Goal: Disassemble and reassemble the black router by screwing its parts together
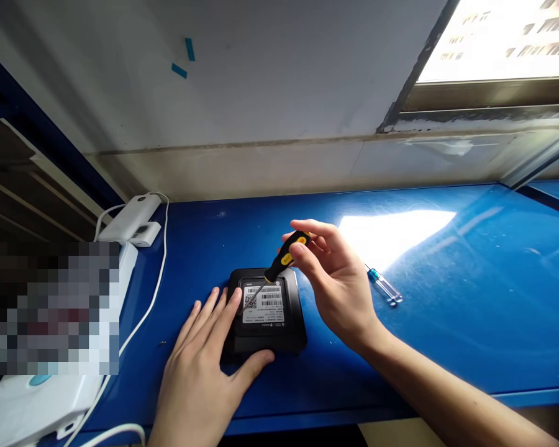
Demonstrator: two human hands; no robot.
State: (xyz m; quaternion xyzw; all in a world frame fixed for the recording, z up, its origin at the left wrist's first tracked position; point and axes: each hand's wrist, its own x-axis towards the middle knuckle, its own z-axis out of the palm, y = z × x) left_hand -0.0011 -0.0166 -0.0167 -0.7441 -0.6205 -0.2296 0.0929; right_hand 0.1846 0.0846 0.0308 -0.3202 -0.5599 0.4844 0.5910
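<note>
Left hand (202,366) spread open, I touch the box (268,341) with its fingers; my right hand (342,288) has its grip closed round the driver (285,256), slanting down to it. The box lies on the worktop (338,391), 1 clear tool (386,288) to its right, 2 tapes (189,49) on the wall (284,74) beyond.
</note>
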